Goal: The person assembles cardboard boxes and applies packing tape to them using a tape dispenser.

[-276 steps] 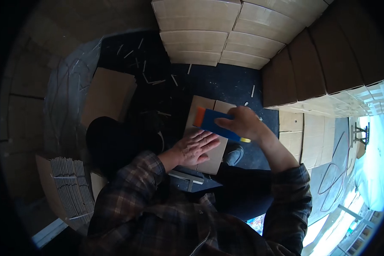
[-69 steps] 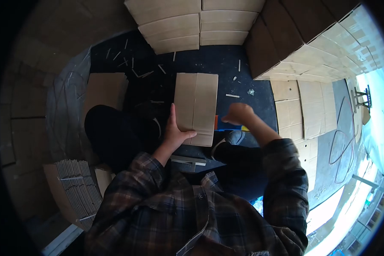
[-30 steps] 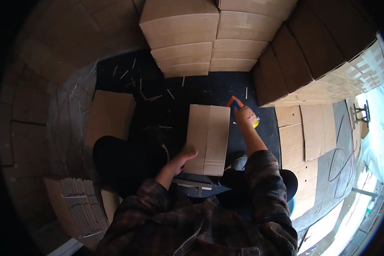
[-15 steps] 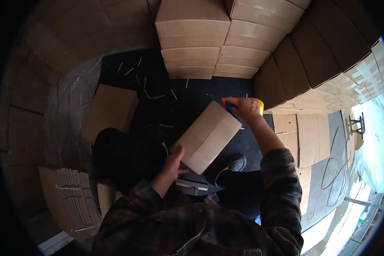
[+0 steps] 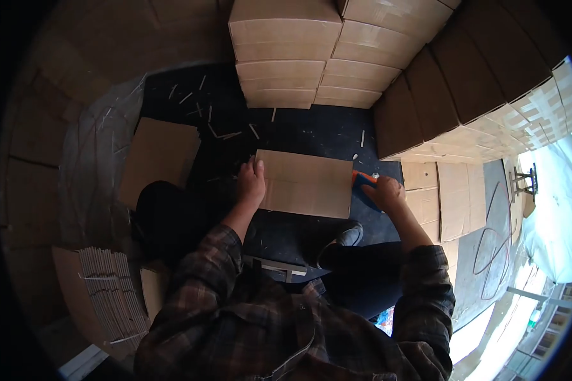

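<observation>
A small brown cardboard box is held up in front of me, its broad side facing the camera. My left hand grips its left end, thumb at the near face and the other fingers mostly hidden behind. At the box's right end, my right hand is wrapped round an orange and blue tape dispenser. The front of the dispenser meets the box's right edge. Whether tape is stuck there I cannot make out.
Stacked cartons stand ahead, with more cartons along the right. Cardboard lies at the left, above a strapped bundle of flattened boxes. Scraps litter the dark floor. My shoe is below the box.
The box has turned from a slant to nearly level, its broad side now toward me. My left hand has moved up with it; my right hand and the dispenser have moved slightly down and right.
</observation>
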